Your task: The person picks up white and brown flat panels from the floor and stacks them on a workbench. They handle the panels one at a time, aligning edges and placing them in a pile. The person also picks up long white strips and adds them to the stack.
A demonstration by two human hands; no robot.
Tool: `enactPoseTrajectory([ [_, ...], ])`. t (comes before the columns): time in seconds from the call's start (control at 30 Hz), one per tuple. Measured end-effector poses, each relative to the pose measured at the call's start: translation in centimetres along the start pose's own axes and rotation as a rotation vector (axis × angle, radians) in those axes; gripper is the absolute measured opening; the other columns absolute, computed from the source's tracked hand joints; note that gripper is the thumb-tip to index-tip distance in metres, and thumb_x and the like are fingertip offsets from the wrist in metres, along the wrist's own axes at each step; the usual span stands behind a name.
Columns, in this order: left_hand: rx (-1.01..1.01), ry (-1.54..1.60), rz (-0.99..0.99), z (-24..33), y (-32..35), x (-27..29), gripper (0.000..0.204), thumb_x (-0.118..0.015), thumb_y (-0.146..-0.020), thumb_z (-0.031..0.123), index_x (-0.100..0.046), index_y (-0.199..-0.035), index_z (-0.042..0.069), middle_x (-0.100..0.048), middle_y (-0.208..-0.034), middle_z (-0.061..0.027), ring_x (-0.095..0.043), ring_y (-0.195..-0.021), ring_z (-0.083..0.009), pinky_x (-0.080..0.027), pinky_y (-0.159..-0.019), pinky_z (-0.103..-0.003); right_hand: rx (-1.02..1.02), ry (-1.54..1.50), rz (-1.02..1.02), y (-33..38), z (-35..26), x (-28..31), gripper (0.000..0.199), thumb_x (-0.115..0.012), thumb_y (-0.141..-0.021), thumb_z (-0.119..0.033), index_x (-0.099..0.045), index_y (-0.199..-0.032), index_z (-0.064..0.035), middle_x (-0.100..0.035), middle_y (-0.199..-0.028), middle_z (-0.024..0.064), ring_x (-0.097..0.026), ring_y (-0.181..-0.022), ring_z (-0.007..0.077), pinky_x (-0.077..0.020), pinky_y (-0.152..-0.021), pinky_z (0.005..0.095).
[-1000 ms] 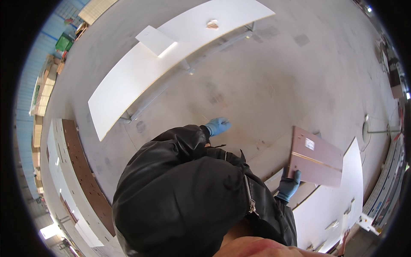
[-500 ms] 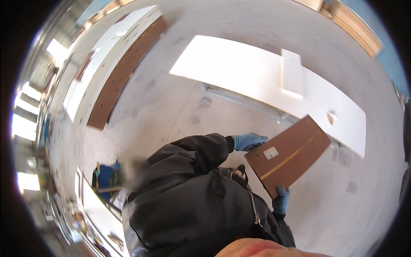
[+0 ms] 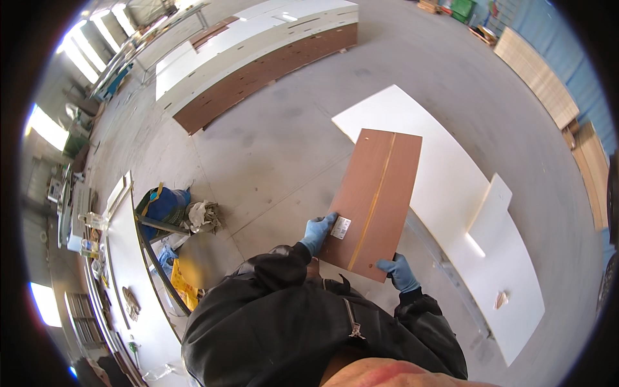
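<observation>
Fingers of the left hand (image 3: 318, 233) and right hand (image 3: 399, 271), both blue-gloved, clamp the near corners of the brown panel (image 3: 376, 197), held above the concrete floor (image 3: 271, 142) beside the long white board's (image 3: 451, 193) left edge.

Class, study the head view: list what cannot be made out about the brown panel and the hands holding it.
- Brown panel: underside faces away.
- Left hand: fingers tucked behind the panel edge.
- Right hand: fingertips hidden under the panel corner.
- White sticker: print too small.
- Forearms: covered by black jacket.
</observation>
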State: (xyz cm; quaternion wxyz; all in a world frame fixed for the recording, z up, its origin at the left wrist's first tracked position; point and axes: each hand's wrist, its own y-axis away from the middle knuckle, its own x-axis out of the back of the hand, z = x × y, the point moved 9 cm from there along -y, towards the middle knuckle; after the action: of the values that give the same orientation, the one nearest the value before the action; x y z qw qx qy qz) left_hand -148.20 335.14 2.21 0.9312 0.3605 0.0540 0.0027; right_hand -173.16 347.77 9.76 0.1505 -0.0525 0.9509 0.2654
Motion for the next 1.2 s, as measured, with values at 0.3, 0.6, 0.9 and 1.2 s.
enactPoseTrajectory([
  [0.3,-0.166,0.228,0.122,15.8,-11.8,11.0,0.044,-0.082,-0.089,0.044,-0.072,-0.094,0.001,-0.071,-0.086,-0.0038,-0.062,-0.072,-0.0123,-0.053,-0.065,-0.030,0.213,0.066,0.157,-20.3,-9.4,-9.2,0.027,-0.068,-0.093,-0.017,-0.070,-0.110,0.0046,-0.071,-0.097,0.0043,-0.064,-0.085,0.0131,-0.0503,-0.077,0.0283],
  [0.6,-0.299,0.392,0.338,28.6,-25.8,19.4,0.033,-0.084,-0.090,0.034,-0.071,-0.087,0.003,-0.065,-0.080,0.0039,-0.051,-0.070,-0.0071,-0.045,-0.066,-0.027,0.345,0.212,0.545,-42.2,-16.4,-12.5,0.039,-0.066,-0.103,-0.039,-0.066,-0.088,-0.0030,-0.055,-0.081,-0.0059,-0.047,-0.074,0.0084,-0.0407,-0.067,0.0295],
  [0.9,-0.353,0.306,0.355,39.9,-36.5,27.6,0.032,-0.081,-0.093,0.033,-0.065,-0.080,0.009,-0.064,-0.081,0.0038,-0.053,-0.068,-0.0088,-0.046,-0.063,-0.027,0.258,0.323,0.560,-59.2,-18.9,-19.5,0.049,-0.066,-0.102,-0.046,-0.064,-0.080,-0.0023,-0.054,-0.073,-0.0020,-0.046,-0.071,0.0103,-0.0430,-0.066,0.0314],
  [1.2,-0.136,0.096,0.165,38.9,-45.0,25.7,0.035,-0.080,-0.094,0.034,-0.068,-0.087,0.002,-0.070,-0.086,-0.0041,-0.063,-0.072,-0.0139,-0.053,-0.066,-0.031,0.080,0.266,0.778,-59.3,-14.5,-18.6,0.058,-0.063,-0.099,-0.055,-0.067,-0.087,0.0020,-0.064,-0.075,0.0117,-0.057,-0.072,0.0212,-0.0495,-0.072,0.0392],
])
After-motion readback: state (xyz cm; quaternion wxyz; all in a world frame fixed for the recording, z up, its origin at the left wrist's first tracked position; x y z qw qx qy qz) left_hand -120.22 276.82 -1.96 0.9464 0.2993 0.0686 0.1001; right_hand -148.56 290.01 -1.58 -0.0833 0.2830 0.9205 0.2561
